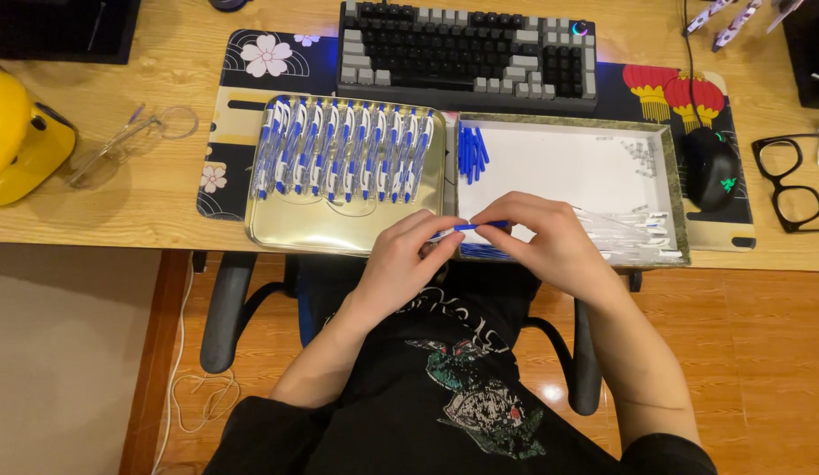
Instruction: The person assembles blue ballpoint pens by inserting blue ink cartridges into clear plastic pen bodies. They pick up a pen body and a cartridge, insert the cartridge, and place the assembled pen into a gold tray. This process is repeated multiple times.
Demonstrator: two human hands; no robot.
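1. Head view, looking down over a wooden desk and a lap in a dark printed shirt.
2. Left hand and right hand meeting at the desk's near edge, both pinched on one blue-and-white pen, held level between the fingertips.
3. Pen hovering just over the seam between the gold tray and the white-lined box.
4. In the tray: a neat row of finished pens, side by side, blue clips up.
5. In the box: loose blue parts at the top left corner, clear barrels piled along the near right side, small pale bits at the far right.
6. Step in hand, by the look of it: putting one pen together, blue piece being mated to its body.
7. Next move likely calling for a straight push or twist along the pen's axis, then a placement at the end of the tray's row.
8. Around: keyboard, mouse, black glasses, clear glasses, yellow helmet.
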